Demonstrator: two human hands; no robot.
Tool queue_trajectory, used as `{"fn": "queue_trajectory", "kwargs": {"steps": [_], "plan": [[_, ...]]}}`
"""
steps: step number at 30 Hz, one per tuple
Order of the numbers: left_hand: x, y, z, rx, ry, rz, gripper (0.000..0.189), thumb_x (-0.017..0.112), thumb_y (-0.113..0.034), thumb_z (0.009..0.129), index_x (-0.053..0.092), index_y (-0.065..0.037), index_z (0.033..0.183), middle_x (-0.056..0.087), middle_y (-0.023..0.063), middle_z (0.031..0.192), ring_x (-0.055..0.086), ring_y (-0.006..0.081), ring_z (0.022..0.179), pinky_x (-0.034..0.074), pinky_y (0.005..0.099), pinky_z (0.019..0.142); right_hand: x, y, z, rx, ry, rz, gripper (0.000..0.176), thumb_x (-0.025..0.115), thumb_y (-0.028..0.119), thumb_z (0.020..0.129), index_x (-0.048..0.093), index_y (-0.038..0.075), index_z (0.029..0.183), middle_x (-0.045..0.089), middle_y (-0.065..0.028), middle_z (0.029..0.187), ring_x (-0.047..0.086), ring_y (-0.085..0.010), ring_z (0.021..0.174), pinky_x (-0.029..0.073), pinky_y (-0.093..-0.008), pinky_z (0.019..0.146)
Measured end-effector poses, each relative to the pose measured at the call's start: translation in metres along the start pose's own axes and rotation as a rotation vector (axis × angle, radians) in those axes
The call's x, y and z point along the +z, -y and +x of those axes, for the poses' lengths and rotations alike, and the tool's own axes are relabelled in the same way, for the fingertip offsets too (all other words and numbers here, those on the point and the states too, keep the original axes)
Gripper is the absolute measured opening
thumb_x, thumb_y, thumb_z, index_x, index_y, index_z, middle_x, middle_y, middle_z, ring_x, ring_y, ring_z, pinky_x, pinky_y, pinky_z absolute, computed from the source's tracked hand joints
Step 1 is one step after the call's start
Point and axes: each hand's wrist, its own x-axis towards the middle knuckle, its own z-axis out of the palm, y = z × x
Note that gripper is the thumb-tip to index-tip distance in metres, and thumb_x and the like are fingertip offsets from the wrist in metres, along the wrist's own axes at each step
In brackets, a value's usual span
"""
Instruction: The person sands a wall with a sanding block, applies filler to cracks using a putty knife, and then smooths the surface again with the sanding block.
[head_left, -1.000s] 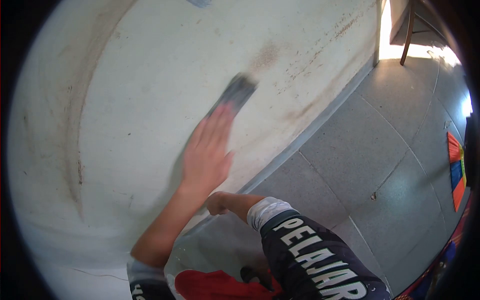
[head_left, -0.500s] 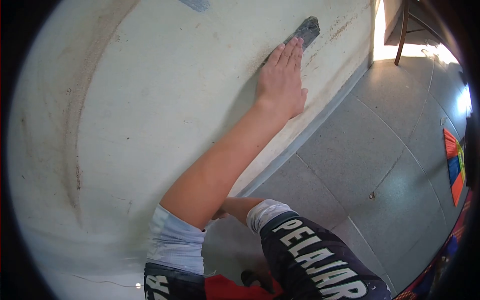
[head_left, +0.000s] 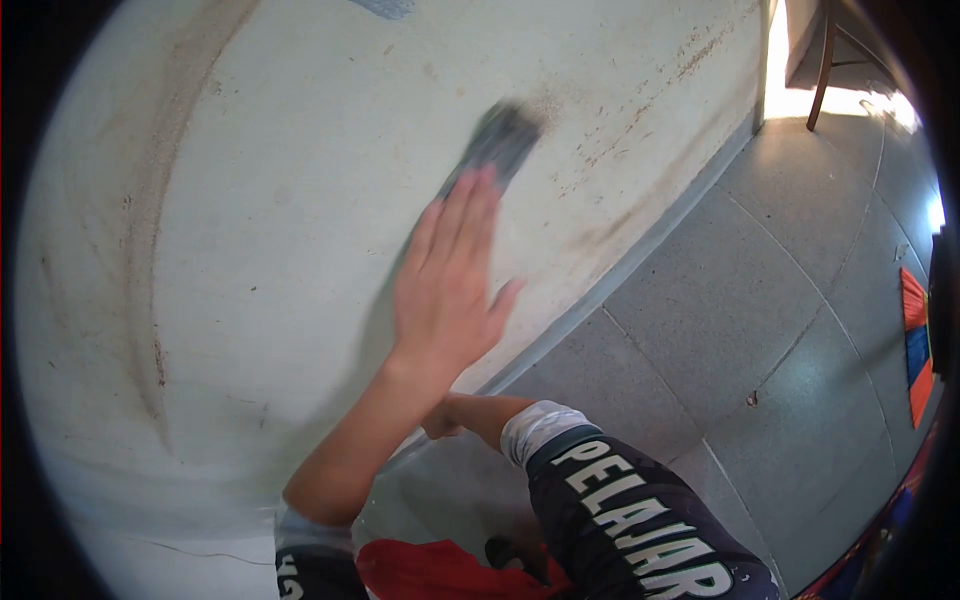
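A dark grey pad (head_left: 502,140), blurred by motion, lies against the pale wall (head_left: 300,200). My left hand (head_left: 450,270) holds it there under nearly straight fingers, palm to the wall and thumb out to the right. Part of the pad is hidden under the fingertips. Brown stains and specks mark the wall around it. Lower down, my right hand (head_left: 440,418) is mostly hidden behind my left forearm, near the foot of the wall; its fingers do not show.
Grey floor tiles (head_left: 720,300) meet the wall along a grey base strip (head_left: 640,268). At the upper right stands a brown furniture leg (head_left: 822,80). An orange and blue object (head_left: 915,345) lies at the right edge. Red cloth (head_left: 430,570) shows at the bottom.
My left hand has moved down and left along the wall, and the dark pad with it. My right hand has stayed nearly in place and shows a little more. The view has shifted slightly.
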Motion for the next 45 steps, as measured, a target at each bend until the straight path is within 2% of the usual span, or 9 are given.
{"fn": "queue_trajectory", "kwargs": {"steps": [5, 8, 12, 15, 19, 28, 31, 40, 45], "plan": [[0.008, -0.032, 0.133, 0.125, -0.317, 0.176, 0.079, 0.062, -0.043, 0.086, 0.037, 0.004, 0.146, 0.028, 0.0133, 0.158, 0.023, 0.0234, 0.148, 0.016, 0.0361, 0.121, 0.0, -0.002, 0.002, -0.014, -0.015, -0.011, 0.027, 0.082, 0.018, 0.066, 0.078, 0.005, 0.089, 0.074, -0.0127, 0.094, 0.071, -0.0314, 0.091, 0.056, -0.0455, 0.079], [0.007, -0.027, 0.14, 0.153, -0.331, 0.211, 0.078, 0.061, -0.042, 0.087, 0.037, 0.004, 0.145, 0.029, 0.0128, 0.158, 0.023, 0.0234, 0.148, 0.016, 0.0357, 0.121, -0.01, 0.008, -0.014, 0.0, -0.003, -0.025, 0.026, 0.082, 0.018, 0.066, 0.078, 0.005, 0.089, 0.074, -0.014, 0.093, 0.071, -0.0317, 0.09, 0.056, -0.0456, 0.079], [-0.006, -0.005, 0.036, 0.084, -0.154, -0.064, 0.08, 0.063, -0.039, 0.086, 0.033, 0.002, 0.148, 0.027, 0.0154, 0.159, 0.024, 0.0274, 0.147, 0.019, 0.0401, 0.12, -0.025, 0.013, -0.031, 0.078, 0.014, 0.063, 0.026, 0.079, 0.013, 0.063, 0.077, 0.004, 0.088, 0.074, -0.0144, 0.09, 0.07, -0.0319, 0.086, 0.056, -0.0452, 0.075], [-0.004, 0.019, -0.069, -0.091, 0.053, 0.05, 0.084, 0.063, -0.04, 0.086, 0.029, 0.002, 0.151, 0.025, 0.0173, 0.159, 0.022, 0.0317, 0.148, 0.018, 0.0451, 0.119, -0.022, 0.013, -0.029, 0.116, -0.014, 0.117, 0.025, 0.072, 0.007, 0.059, 0.077, 0.004, 0.084, 0.073, -0.0127, 0.084, 0.07, -0.0319, 0.08, 0.056, -0.0452, 0.07], [-0.009, 0.031, -0.088, -0.129, 0.128, 0.1, 0.088, 0.064, -0.043, 0.086, 0.027, 0.002, 0.152, 0.023, 0.0178, 0.16, 0.019, 0.0326, 0.149, 0.016, 0.0465, 0.119, -0.02, 0.016, -0.032, 0.038, -0.048, 0.016, 0.02, 0.072, 0.008, 0.063, 0.077, 0.006, 0.082, 0.074, -0.0129, 0.083, 0.071, -0.0316, 0.08, 0.056, -0.0442, 0.07], [-0.029, -0.007, 0.134, 0.089, -0.442, 0.176, 0.084, 0.054, -0.054, 0.09, 0.035, 0.004, 0.147, 0.027, 0.0168, 0.158, 0.022, 0.0261, 0.148, 0.018, 0.0407, 0.12, -0.018, 0.012, -0.021, 0.1, -0.014, 0.094, 0.019, 0.072, 0.007, 0.065, 0.077, 0.005, 0.083, 0.074, -0.0124, 0.088, 0.071, -0.0325, 0.085, 0.057, -0.0445, 0.071], [-0.034, -0.003, 0.141, 0.116, -0.451, 0.143, 0.084, 0.056, -0.052, 0.089, 0.034, 0.004, 0.148, 0.027, 0.0168, 0.158, 0.022, 0.0267, 0.148, 0.018, 0.0405, 0.12, -0.011, 0.012, -0.021, 0.117, -0.013, 0.125, 0.019, 0.072, 0.006, 0.066, 0.076, 0.005, 0.084, 0.074, -0.0123, 0.09, 0.07, -0.0328, 0.086, 0.057, -0.0446, 0.072], [-0.016, 0.044, -0.108, -0.202, 0.082, 0.198, 0.092, 0.066, -0.044, 0.082, 0.028, 0.004, 0.151, 0.023, 0.0223, 0.159, 0.022, 0.0377, 0.147, 0.02, 0.047, 0.118, -0.018, 0.018, -0.031, 0.091, -0.072, 0.006, 0.014, 0.073, 0.009, 0.067, 0.076, 0.009, 0.08, 0.074, -0.0119, 0.087, 0.071, -0.0293, 0.083, 0.057, -0.0431, 0.072], [-0.054, 0.054, -0.053, -0.043, 0.058, 0.191, 0.094, 0.067, -0.047, 0.082, 0.029, 0.005, 0.15, 0.023, 0.0227, 0.159, 0.02, 0.0363, 0.148, 0.02, 0.0467, 0.118, -0.019, 0.017, -0.027, 0.013, -0.062, -0.062, 0.011, 0.071, 0.01, 0.069, 0.076, 0.008, 0.078, 0.074, -0.0112, 0.083, 0.071, -0.0297, 0.081, 0.057, -0.0428, 0.071]]}}
